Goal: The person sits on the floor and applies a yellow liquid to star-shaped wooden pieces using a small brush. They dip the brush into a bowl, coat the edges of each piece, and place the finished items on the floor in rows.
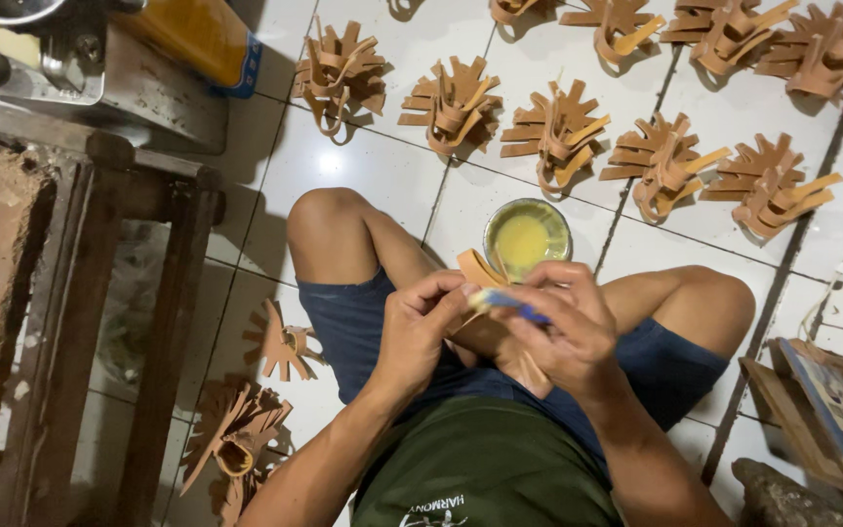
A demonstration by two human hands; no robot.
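I sit cross-legged on a white tiled floor. My left hand (pixel 423 322) pinches a tan leather strap piece (pixel 480 268) over my lap. My right hand (pixel 560 327) grips a small brush with a blue handle (pixel 509 304), its tip resting against the strap by my left thumb. A round tin of yellow glue (pixel 527 236) stands open on the floor just beyond my hands, between my knees.
Several fanned tan leather strap bundles (pixel 558 132) lie in rows on the tiles ahead. Others are piled at my left (pixel 241 439). A dark wooden bench (pixel 100 166) with clutter stands on the left. Wooden boards (pixel 831 390) sit at the right.
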